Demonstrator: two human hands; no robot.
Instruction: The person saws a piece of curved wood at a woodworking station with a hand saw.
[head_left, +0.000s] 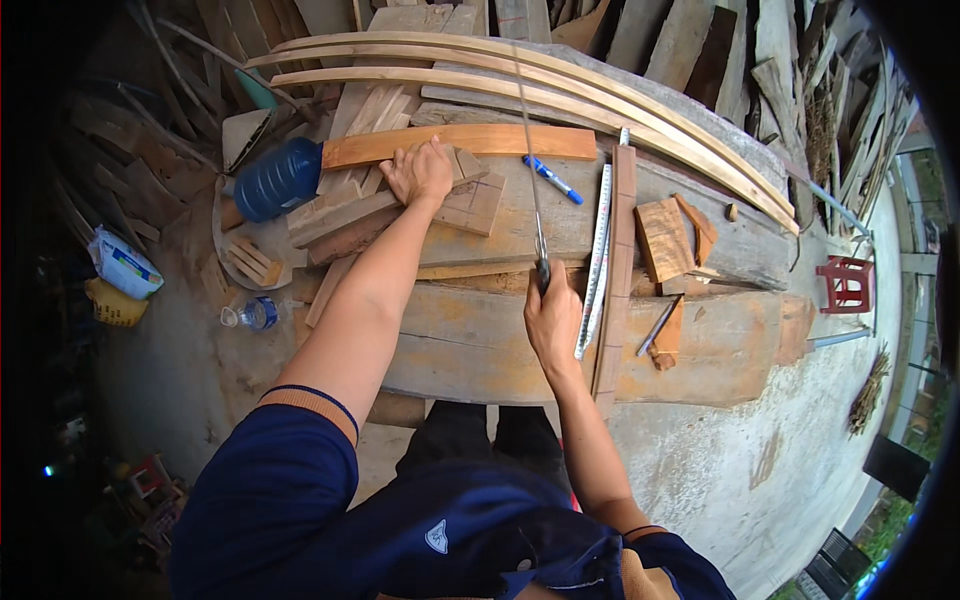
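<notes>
A long reddish-brown board (500, 140) lies left to right across the workbench. My left hand (420, 172) grips its near edge with curled fingers, partly over small wood offcuts; what lies under the palm is hidden. In my right hand (555, 318) is a handsaw (539, 225), fingers wrapped round its dark handle. The thin blade appears edge-on and points away from me, crossing over the board's right part. A blue marker (553, 180) lies just right of the blade. Below my left hand rests a flat block (472, 207) with drawn lines.
Curved wooden strips (520, 80) span the far side. Right of the saw lie a steel ruler (597, 260), a narrow brown batten (616, 270), a thick block (664, 240) and a pencil-like stick (657, 327). A blue water jug (278, 180) stands left; a red stool (845, 284) stands far right.
</notes>
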